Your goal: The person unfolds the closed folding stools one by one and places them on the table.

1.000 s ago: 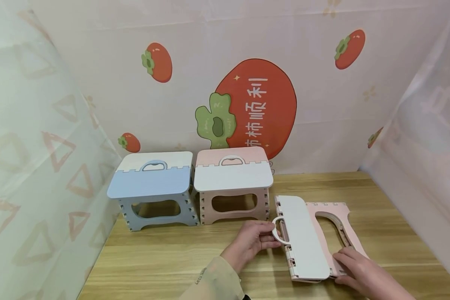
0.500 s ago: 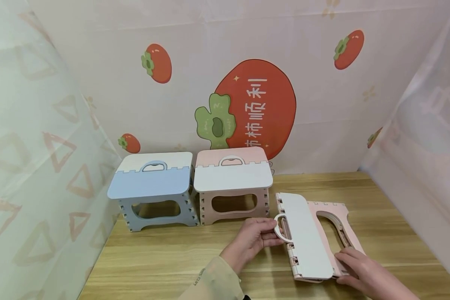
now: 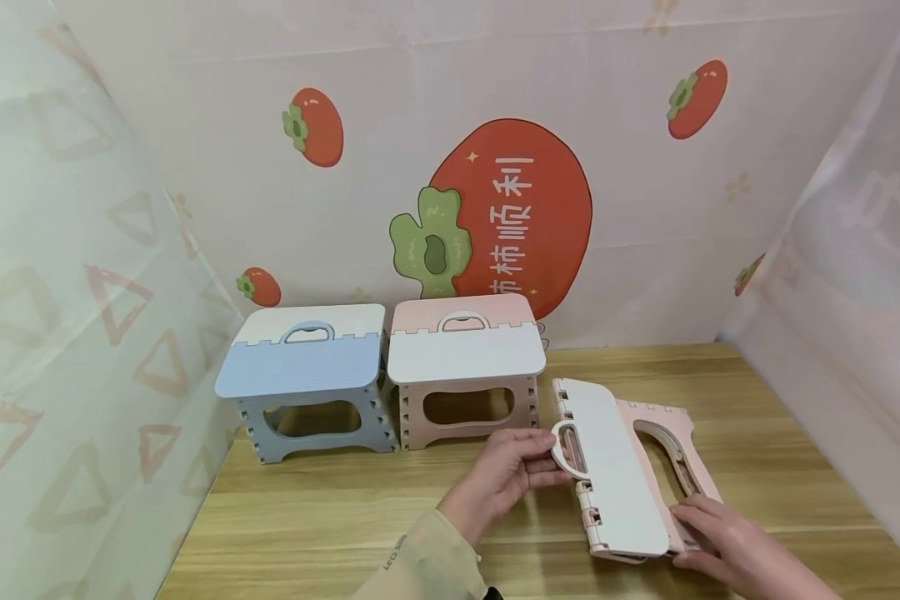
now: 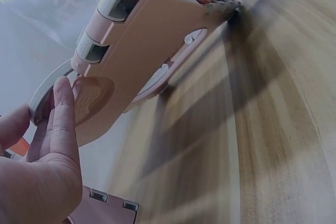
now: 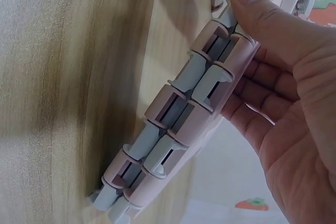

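Observation:
A folded pink and white folding stool [image 3: 621, 471] is held over the right part of the table, tilted. My left hand [image 3: 498, 473] pinches its curved carry handle [image 3: 567, 450] between thumb and fingers; the left wrist view shows the fingertips on the handle's rim, beside the pink underside [image 4: 131, 40]. My right hand [image 3: 723, 533] grips the stool's near leg edge. In the right wrist view, the thumb lies on the hinged pink and white edge [image 5: 176, 111] and the fingers wrap behind it. The leg panel has an oval opening.
Two unfolded stools stand side by side at the back: a blue and white one [image 3: 300, 358] at left, a pink and white one [image 3: 465, 354] beside it, close to the held stool. Printed curtains [image 3: 630, 200] enclose the wooden table [image 3: 307, 525].
The folded stool has tilted further, its handle side rising slightly and shifting right. My left hand moves with the handle; my right hand stays almost in place.

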Demonstrator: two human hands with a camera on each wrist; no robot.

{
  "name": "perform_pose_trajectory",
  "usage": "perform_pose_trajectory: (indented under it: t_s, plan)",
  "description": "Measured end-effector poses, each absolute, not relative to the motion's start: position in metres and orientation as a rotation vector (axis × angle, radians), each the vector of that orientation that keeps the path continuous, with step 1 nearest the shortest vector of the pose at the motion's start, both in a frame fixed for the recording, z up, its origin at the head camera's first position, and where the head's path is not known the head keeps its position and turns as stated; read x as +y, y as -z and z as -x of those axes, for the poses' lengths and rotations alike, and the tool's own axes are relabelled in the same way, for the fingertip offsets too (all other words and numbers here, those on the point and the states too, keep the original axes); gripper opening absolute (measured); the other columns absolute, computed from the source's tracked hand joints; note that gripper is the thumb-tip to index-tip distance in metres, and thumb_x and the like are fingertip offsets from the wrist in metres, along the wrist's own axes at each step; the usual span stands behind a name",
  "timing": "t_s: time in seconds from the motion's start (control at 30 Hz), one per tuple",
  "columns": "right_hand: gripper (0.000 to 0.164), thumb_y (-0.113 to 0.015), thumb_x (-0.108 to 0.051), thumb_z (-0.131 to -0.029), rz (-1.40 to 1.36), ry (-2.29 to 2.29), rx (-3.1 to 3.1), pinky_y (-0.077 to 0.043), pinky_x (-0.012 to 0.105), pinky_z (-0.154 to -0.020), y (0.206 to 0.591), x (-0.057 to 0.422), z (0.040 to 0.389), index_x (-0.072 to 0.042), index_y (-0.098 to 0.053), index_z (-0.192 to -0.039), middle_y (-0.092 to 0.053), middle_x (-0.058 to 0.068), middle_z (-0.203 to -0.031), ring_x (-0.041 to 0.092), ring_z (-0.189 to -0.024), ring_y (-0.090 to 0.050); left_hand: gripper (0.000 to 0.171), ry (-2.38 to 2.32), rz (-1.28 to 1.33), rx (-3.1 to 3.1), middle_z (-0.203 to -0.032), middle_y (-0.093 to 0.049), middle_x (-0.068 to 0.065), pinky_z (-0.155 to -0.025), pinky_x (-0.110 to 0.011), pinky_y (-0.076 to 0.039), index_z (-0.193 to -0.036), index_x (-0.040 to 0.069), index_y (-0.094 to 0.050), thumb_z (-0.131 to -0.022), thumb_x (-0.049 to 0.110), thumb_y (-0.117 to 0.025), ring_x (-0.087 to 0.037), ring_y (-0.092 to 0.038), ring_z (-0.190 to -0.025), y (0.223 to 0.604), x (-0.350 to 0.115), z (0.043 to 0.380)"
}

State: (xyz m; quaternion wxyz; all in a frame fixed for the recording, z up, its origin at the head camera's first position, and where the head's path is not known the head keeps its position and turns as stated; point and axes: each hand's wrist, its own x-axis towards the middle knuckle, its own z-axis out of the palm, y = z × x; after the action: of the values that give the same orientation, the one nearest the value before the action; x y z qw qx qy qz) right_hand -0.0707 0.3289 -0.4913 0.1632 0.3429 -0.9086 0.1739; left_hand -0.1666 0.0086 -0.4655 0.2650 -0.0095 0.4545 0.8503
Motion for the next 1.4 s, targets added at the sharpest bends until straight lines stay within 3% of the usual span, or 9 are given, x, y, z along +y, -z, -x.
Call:
perform_pose_trajectory:
  t_s: [0.27, 0.9, 1.1, 1.4]
  plan:
    - [0.056, -0.093, -0.024, -0.069, -0.996, -0.531, -2.55, -0.039, 0.0, -0.085, 0.49, 0.328, 0.07, -0.013, -0.07, -0.119, -0.062, -0.01, -0.113, 0.001, -0.098, -0.061, 0.026, -2.3, -0.042, 1.215, -0.103, -0.074, -0.027, -0.087, -0.048, -0.061, -0.115, -0.015, -0.065, -0.095, 0.002, -0.067, -0.029, -0.076, -0.088, 0.455, 0.007, 0.166]
    - [0.057, -0.094, -0.024, -0.067, -1.022, -0.577, -2.455, -0.043, 0.003, -0.079, 0.484, 0.321, 0.07, -0.011, -0.069, -0.117, -0.06, -0.014, -0.112, -0.005, -0.092, -0.056, 0.023, -2.291, -0.145, 1.144, -0.098, -0.074, -0.016, -0.087, -0.042, -0.061, -0.117, -0.011, -0.066, -0.095, -0.003, -0.065, -0.025, -0.075, -0.089, 0.433, 0.007, 0.17]
    - [0.058, -0.095, -0.024, -0.066, -1.004, -0.6, -2.442, -0.043, 0.001, -0.086, 0.481, 0.317, 0.07, -0.011, -0.07, -0.117, -0.063, -0.011, -0.114, -0.005, -0.099, -0.059, 0.018, -2.291, -0.157, 1.159, -0.098, -0.073, -0.015, -0.086, -0.042, -0.061, -0.112, -0.008, -0.067, -0.096, -0.004, -0.064, -0.025, -0.075, -0.089, 0.426, 0.008, 0.172]
    - [0.056, -0.094, -0.028, -0.068, -0.982, -0.601, -2.413, -0.038, 0.001, -0.099, 0.477, 0.311, 0.072, -0.012, -0.07, -0.116, -0.066, -0.009, -0.116, -0.002, -0.109, -0.061, 0.029, -2.294, -0.176, 1.179, -0.103, -0.073, -0.019, -0.086, -0.043, -0.062, -0.122, -0.015, -0.063, -0.095, -0.004, -0.065, -0.025, -0.075, -0.089, 0.413, 0.009, 0.175]
